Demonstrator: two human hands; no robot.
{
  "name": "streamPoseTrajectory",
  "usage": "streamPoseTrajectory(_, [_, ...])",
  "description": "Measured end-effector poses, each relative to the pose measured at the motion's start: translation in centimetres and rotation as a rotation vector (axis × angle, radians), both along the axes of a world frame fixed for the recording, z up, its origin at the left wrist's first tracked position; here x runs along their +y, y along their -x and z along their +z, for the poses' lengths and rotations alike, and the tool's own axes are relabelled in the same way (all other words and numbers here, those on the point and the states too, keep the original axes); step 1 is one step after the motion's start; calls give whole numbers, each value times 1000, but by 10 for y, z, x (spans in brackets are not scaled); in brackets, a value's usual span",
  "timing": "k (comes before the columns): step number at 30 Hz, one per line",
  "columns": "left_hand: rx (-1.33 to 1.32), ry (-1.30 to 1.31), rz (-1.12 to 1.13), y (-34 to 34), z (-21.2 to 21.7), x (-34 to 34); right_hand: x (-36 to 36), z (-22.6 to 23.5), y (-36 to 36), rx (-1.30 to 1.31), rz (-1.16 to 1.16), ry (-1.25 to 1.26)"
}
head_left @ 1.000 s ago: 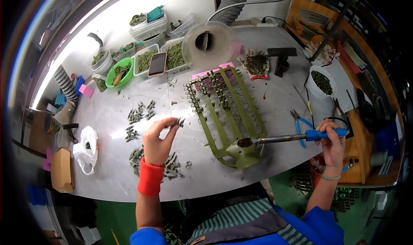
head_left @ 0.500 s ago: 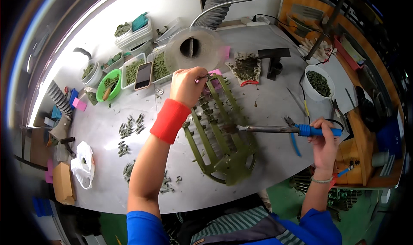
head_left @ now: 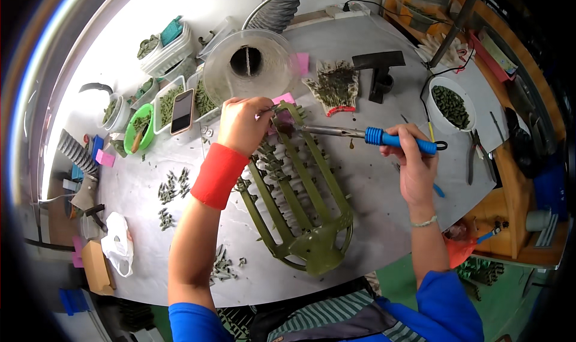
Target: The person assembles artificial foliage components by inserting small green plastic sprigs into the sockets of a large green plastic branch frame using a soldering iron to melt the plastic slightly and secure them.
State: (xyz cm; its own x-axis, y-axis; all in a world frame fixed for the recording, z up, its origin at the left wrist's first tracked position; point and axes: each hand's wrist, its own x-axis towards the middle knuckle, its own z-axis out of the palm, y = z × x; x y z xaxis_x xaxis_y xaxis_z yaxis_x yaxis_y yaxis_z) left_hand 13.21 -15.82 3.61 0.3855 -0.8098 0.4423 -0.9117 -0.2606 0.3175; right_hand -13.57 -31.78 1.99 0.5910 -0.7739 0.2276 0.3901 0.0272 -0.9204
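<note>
A long green waxy frame (head_left: 318, 250) with parallel bars lies on the table before me, rounded end toward me. Small dark green pieces line its bars. At its far end, my left hand (head_left: 243, 126) pinches something too small to make out; a red wristband (head_left: 220, 176) is on that wrist. My right hand (head_left: 411, 162) is wrapped round the blue handle of a soldering iron (head_left: 384, 138). The iron's metal shaft points left, and its dark tip meets the bars close to my left fingers.
Small green pieces (head_left: 174, 185) lie in piles left of the frame. A clear round hood (head_left: 276, 60) stands beyond it, beside a phone (head_left: 182, 111) and tubs of green pieces. Far right are a stained glove (head_left: 336, 87), a white bucket (head_left: 437, 126) and pliers (head_left: 474, 159).
The soldering iron has moved from the middle of the frame to its far end, by my left fingers. My left hand keeps its pinch there. The whole view has shifted slightly.
</note>
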Motion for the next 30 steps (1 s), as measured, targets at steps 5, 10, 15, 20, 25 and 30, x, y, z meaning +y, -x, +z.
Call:
streamPoseTrajectory(5, [-26, -15, -1, 2, 1, 0, -3, -7, -14, 2, 6, 30])
streamPoseTrajectory(10, [-34, -36, 1, 2, -2, 0, -1, -10, -24, -20, -8, 11])
streamPoseTrajectory(15, [-20, -30, -15, 2, -6, -5, -4, -14, -27, -36, -26, 1])
streamPoseTrajectory(20, [-28, -16, 14, -2, -11, 0, 3, -1, -22, 38, -58, 17])
streamPoseTrajectory(25, [-129, 75, -8, -2, -10, 6, 3, 6, -1, 45, -143, -17])
streamPoseTrajectory(30, [285, 270, 270, -52, 11, 93, 5, 15, 14, 39, -164, 8])
